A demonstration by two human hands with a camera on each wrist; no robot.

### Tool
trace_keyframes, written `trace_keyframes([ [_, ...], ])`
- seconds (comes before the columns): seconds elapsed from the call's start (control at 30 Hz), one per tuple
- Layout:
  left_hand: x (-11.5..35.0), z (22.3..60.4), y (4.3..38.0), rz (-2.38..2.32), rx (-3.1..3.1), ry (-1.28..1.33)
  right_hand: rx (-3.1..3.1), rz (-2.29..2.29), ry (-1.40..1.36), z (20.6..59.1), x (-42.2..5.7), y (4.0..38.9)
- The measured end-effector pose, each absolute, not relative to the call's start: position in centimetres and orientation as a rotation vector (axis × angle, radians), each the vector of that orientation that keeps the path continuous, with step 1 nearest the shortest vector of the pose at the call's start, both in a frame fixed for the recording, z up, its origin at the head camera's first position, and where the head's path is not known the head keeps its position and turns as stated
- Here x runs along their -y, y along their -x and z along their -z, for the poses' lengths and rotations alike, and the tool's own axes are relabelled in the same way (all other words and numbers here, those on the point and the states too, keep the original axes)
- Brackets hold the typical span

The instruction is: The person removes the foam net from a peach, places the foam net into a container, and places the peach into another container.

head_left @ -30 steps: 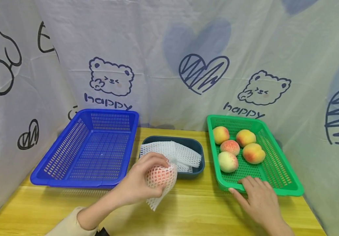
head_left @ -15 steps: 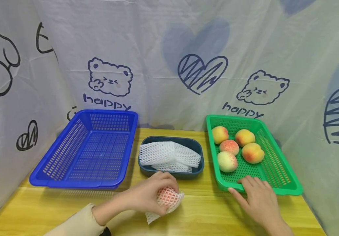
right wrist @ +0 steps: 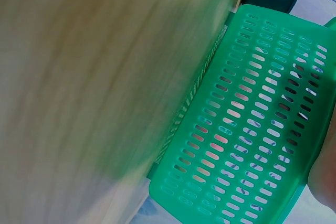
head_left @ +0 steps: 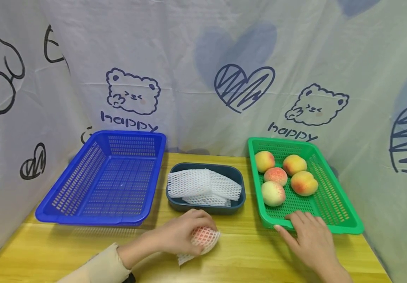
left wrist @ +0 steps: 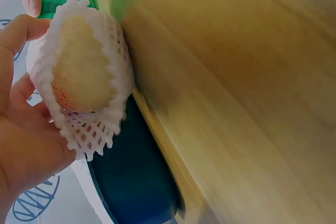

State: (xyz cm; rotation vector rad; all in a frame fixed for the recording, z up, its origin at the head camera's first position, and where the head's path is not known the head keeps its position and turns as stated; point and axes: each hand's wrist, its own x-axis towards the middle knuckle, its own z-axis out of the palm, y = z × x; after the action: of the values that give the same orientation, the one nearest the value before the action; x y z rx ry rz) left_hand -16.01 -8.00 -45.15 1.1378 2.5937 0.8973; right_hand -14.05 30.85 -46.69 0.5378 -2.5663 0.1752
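My left hand (head_left: pixel 176 236) grips a peach (left wrist: pixel 81 66) dressed in a white foam net sleeve (left wrist: pixel 89 129), low over the table in front of the dark blue tub. In the left wrist view one end of the sleeve gapes, showing the pale, red-speckled skin. My right hand (head_left: pixel 311 241) rests at the near rim of the green basket (head_left: pixel 341 228), fingers over the edge and thumb outside. That basket holds several bare peaches (head_left: pixel 304 183). The right wrist view shows the basket's slotted wall, with only a sliver of the hand.
A dark blue tub (head_left: pixel 236 208) at the middle back holds several flat white foam net sleeves (head_left: pixel 189 183). To its left stands a blue basket (head_left: pixel 118 188) with nothing in it. A printed cloth (head_left: pixel 189 47) hangs behind the wooden table (head_left: pixel 245 259).
My left hand has come away from the tub, down and toward me, carrying the sleeved peach, and moved slightly right. The right hand has stayed at the green basket's rim.
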Motion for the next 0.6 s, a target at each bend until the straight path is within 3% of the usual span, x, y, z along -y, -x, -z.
trace_keyframes([
  [0.6,8.63,44.9,15.9,-1.037,-2.556,-1.161,2.579,-0.169,-0.527,46.53,-30.87,14.02],
])
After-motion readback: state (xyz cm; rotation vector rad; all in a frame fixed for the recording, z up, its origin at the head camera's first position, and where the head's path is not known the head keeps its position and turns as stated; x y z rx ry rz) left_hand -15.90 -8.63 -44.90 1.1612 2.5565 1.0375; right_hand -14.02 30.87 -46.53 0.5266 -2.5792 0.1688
